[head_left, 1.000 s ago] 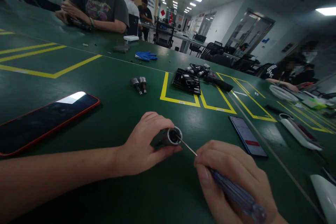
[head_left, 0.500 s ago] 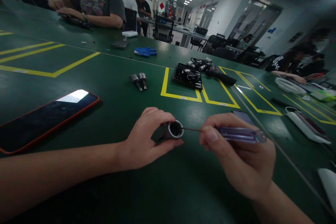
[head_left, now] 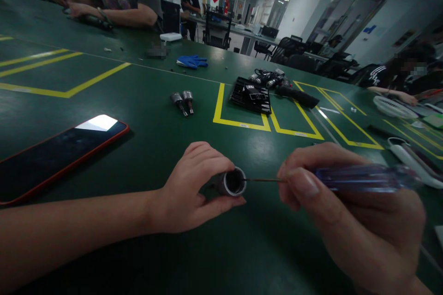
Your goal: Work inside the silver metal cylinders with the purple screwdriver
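My left hand [head_left: 194, 189] grips a short grey metal cylinder [head_left: 226, 189] between thumb and fingers, its hollow open end turned toward the right. Its far end is hidden by the fingers. In my right hand [head_left: 353, 207] is a screwdriver [head_left: 360, 179] with a clear purple handle, held like a pen. The thin shaft points left, and its tip lies at the rim of the cylinder's opening; whether it touches inside, I cannot tell. Two small motor-like metal parts [head_left: 182, 101] with thin dark ends lie on the green table beyond my left hand.
A phone with a red case [head_left: 65, 156] lies at left. Beyond my hands are a black slotted case [head_left: 251, 97], a heap of dark tools and cables [head_left: 272, 78] and a blue glove [head_left: 192, 61]. Yellow tape [head_left: 242, 125] marks the table [head_left: 166, 147]. A co-worker [head_left: 121, 0] sits across.
My right hand has moved right and nearer to me with the screwdriver, and more of its shaft now shows. The cylinder in my left hand has shifted slightly down and right.
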Tool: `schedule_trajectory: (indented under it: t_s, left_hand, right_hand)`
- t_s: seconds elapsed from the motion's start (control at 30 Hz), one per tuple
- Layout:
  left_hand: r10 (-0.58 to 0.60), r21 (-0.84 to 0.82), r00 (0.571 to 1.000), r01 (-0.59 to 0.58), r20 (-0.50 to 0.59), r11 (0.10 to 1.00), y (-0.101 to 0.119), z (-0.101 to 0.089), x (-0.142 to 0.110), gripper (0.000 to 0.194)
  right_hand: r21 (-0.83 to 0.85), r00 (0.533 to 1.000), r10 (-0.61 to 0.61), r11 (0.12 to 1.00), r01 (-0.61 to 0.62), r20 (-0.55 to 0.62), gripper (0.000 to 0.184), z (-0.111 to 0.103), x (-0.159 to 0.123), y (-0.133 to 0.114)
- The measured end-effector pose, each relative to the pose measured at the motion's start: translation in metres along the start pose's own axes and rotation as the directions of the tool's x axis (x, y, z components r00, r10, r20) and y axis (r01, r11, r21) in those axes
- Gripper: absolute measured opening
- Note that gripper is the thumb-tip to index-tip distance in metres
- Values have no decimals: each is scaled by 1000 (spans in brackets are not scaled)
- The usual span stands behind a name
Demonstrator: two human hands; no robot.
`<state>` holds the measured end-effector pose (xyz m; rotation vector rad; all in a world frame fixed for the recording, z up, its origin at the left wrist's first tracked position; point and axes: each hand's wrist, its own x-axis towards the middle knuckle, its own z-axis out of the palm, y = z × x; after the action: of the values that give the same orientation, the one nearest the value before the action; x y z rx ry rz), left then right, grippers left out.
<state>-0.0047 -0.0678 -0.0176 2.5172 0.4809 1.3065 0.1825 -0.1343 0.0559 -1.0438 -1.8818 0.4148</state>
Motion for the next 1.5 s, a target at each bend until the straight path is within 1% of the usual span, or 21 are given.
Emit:
schedule_trajectory:
  t_s: [0.1,0.2,0.33,0.4,0.5,0.6,0.67,0.77,0.83,0.9,1.0,1.07,1.13,1.2,1.23,1.3,1.37,1.43,1.5]
  left_hand:
    - [1,17,1000,-1,-11,1000,2,1,2,34]
    - [8,37,1000,-8,2,999,5,1,2,33]
    - [57,86,998,-58,15,995,7,2,0,28]
    - [84,116,996,-86,23,990,7,3,-1,26]
    - [95,146,995,-98,30,984,7,3,-2,27]
    - [99,178,995,-100,20,979,6,1,-2,27]
    - [100,202,995,-102,17,974,6,-1,-3,28]
    - [96,230,995,-94,4,969,6,-2,-3,31]
    - [87,235,996,-83,-5,968,7,-1,-2,31]
    - [74,237,997,-70,-9,969,6,-1,-2,32]
    - [66,246,998,-59,-21,967,6,0,-2,32]
    - [66,250,998,-60,-18,966,5,0,-2,32]
    - [67,254,998,-62,-13,965,4,1,-2,31]
    - [73,260,997,-67,-11,963,3,2,-2,31]
    - [77,266,997,-72,-8,961,3,2,-2,31]
    - [86,276,996,-82,0,958,2,3,-2,30]
    - [93,276,996,-91,8,957,2,3,-2,28]
    - [103,269,995,-100,6,958,2,2,-1,25]
    - [113,274,994,-109,1,956,3,1,0,21]
  right_hand:
    - [-13,1000,25,1000,-25,12,9,-1,-2,-1]
    - [-20,999,42,999,-41,12,9,0,-5,1]
    - [-14,999,44,999,-44,-3,10,2,-11,1]
    - [-19,999,45,999,-45,13,9,2,-12,1]
    - [3,998,55,998,-55,36,9,2,-14,2]
    - [114,994,107,988,-107,4,9,5,-15,6]
    - [255,982,186,952,-172,-29,10,9,-17,11]
    - [490,942,332,830,-268,-47,12,15,-19,19]
    - [592,916,400,745,-307,-28,13,17,-19,23]
    - [644,903,430,697,-314,-25,13,17,-19,25]
    - [669,914,403,693,-267,-52,12,16,-18,27]
    - [662,927,370,710,-239,-61,13,16,-19,28]
    - [639,933,354,731,-239,-56,13,15,-20,30]
    - [591,942,333,770,-240,-51,12,15,-22,30]
    - [549,949,311,803,-232,-55,11,14,-23,29]
    - [419,971,230,890,-181,-69,9,12,-23,25]
    - [245,991,119,964,-101,-61,8,9,-20,19]
    - [103,1000,17,995,-15,-18,5,6,-16,12]
    - [31,999,-45,999,45,19,4,4,-10,6]
